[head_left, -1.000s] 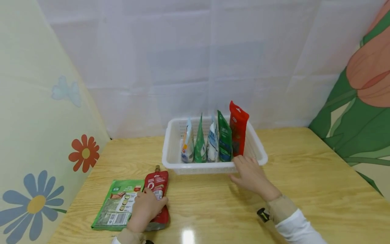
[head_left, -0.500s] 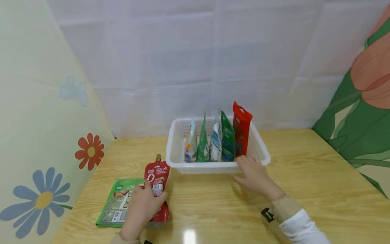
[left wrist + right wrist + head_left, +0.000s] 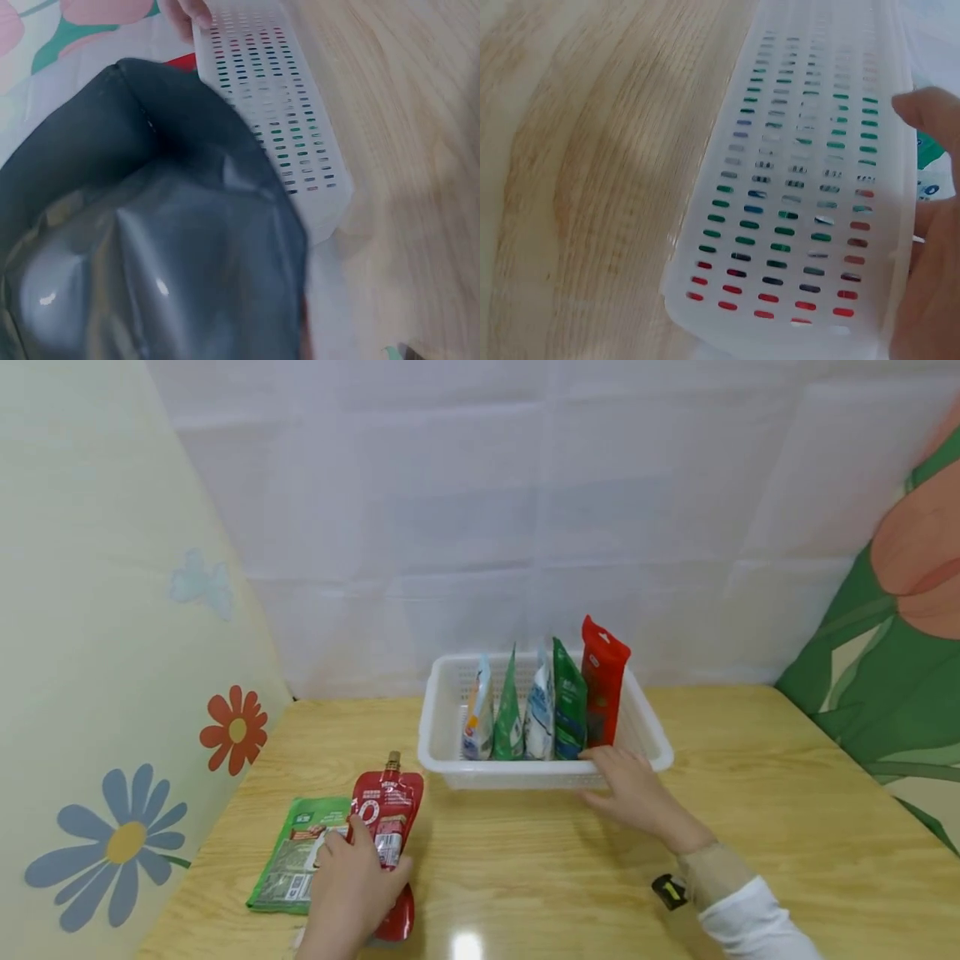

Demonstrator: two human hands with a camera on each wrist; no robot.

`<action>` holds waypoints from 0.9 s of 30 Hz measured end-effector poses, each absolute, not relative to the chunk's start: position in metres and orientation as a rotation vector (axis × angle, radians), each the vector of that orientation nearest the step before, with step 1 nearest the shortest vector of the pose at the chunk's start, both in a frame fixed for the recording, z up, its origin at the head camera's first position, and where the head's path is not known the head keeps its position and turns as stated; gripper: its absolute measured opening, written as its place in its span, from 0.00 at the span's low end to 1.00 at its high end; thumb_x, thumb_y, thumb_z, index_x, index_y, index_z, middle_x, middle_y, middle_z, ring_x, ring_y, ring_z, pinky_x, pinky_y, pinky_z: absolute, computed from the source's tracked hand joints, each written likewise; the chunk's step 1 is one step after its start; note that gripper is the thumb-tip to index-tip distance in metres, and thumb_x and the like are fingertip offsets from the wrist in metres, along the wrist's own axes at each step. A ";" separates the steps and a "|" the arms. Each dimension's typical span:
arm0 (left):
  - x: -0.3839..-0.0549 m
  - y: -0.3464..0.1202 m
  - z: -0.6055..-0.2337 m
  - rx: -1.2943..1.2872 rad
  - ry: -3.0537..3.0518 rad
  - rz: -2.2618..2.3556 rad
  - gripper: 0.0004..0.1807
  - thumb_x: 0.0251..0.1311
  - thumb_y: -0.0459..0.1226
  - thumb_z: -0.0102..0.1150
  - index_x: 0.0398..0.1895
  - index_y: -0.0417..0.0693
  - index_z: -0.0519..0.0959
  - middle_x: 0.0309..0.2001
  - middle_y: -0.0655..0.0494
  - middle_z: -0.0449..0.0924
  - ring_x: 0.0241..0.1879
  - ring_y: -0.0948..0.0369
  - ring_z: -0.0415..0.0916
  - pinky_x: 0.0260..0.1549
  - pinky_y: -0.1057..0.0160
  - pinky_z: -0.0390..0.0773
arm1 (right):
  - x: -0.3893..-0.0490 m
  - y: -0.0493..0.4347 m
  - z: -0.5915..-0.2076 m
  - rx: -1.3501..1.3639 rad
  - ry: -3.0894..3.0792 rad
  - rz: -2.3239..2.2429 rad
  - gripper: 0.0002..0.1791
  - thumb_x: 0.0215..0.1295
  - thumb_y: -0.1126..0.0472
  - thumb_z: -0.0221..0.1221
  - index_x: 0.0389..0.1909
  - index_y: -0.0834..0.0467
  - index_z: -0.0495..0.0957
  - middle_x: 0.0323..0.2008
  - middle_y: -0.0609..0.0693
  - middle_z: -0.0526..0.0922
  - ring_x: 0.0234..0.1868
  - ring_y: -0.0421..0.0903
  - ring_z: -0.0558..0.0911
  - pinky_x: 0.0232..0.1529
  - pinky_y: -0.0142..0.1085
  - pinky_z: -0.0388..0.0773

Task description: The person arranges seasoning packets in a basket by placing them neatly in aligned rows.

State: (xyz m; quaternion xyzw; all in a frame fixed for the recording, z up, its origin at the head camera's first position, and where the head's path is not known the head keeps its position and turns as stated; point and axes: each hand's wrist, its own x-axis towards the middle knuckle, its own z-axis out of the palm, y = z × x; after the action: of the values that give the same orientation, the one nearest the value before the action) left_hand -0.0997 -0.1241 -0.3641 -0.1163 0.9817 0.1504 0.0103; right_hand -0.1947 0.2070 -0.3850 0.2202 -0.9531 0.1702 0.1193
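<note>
A red spouted sauce pouch (image 3: 391,797) is gripped in my left hand (image 3: 354,885), its capped spout toward the basket. Its grey underside (image 3: 150,255) fills much of the left wrist view and hides the left fingers there. My right hand (image 3: 639,797) holds the front rim of a white plastic basket (image 3: 517,770) near its right end. In the right wrist view the thumb (image 3: 928,109) lies over that rim of the slotted basket wall (image 3: 787,195). Several packets stand upright in the basket, among them a red packet (image 3: 604,681) and a dark green packet (image 3: 569,702).
A flat green packet (image 3: 288,868) lies on the wooden table (image 3: 510,868), left of and partly behind the left hand. A white cloth (image 3: 465,527) hangs behind the basket. Decorated panels with flowers (image 3: 125,842) border both sides.
My left hand has raised the red sauce pouch off the table, tilting it up beside the green packet. The right hand stays on the basket rim. The head view has shifted slightly left.
</note>
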 end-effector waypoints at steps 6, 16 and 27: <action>-0.092 -0.111 -0.358 -0.257 3.139 0.473 0.50 0.48 0.56 0.61 0.66 0.28 0.60 0.46 0.28 0.68 0.41 0.44 0.69 0.37 0.44 0.77 | -0.184 0.194 -0.383 0.580 -2.653 0.812 0.19 0.65 0.62 0.57 0.54 0.67 0.74 0.60 0.65 0.74 0.61 0.65 0.71 0.57 0.59 0.70; -0.083 -0.061 -0.376 0.394 3.346 0.631 0.48 0.43 0.53 0.63 0.66 0.34 0.63 0.49 0.39 0.72 0.46 0.51 0.72 0.45 0.51 0.76 | -0.152 0.144 -0.370 0.561 -2.577 2.282 0.39 0.72 0.44 0.46 0.64 0.77 0.59 0.54 0.71 0.77 0.48 0.48 0.84 0.50 0.40 0.81; -0.080 -0.038 -0.401 0.598 3.511 0.673 0.57 0.41 0.59 0.70 0.69 0.35 0.58 0.49 0.44 0.73 0.46 0.54 0.73 0.43 0.54 0.78 | -0.134 0.134 -0.363 0.284 -2.532 2.068 0.23 0.69 0.54 0.53 0.44 0.75 0.76 0.29 0.52 0.86 0.26 0.36 0.82 0.32 0.32 0.80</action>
State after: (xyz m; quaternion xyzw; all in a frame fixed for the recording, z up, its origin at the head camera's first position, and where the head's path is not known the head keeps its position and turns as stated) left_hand -0.0798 -0.0383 -0.4008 0.1601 0.9406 0.1804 -0.2390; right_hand -0.1342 0.1337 -0.3625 0.0864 -0.7696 0.6288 -0.0699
